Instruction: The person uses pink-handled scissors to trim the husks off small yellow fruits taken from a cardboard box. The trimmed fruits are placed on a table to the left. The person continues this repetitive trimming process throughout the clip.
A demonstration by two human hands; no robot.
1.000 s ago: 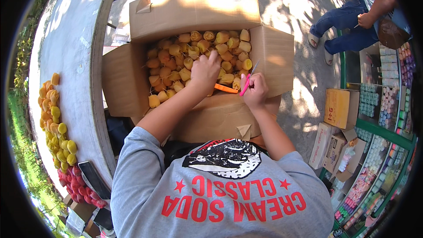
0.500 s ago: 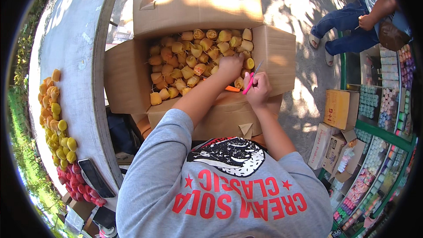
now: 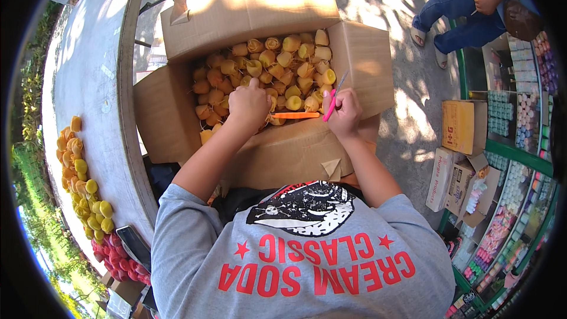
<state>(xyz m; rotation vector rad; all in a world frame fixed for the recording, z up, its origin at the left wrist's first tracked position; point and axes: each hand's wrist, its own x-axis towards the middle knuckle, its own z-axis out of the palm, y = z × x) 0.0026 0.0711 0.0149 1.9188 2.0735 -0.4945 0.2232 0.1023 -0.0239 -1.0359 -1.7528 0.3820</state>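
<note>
An open cardboard box is full of small yellow and orange rose-shaped candles. My left hand is inside the box near its front wall, fingers curled down into the candles; whether it holds one is hidden. My right hand rests at the front right corner of the box, shut on a thin pink-handled cutter that points up over the candles. An orange cutter lies flat on the candles between my two hands.
A grey round table on the left carries rows of yellow candles, red ones and a dark phone. A seated person in jeans is at the top right. Cardboard boxes and shelves of coloured goods stand on the right.
My left hand moved right across the candles toward my right hand, then came back left and nearer the front wall. My right hand with the pink cutter has barely shifted.
</note>
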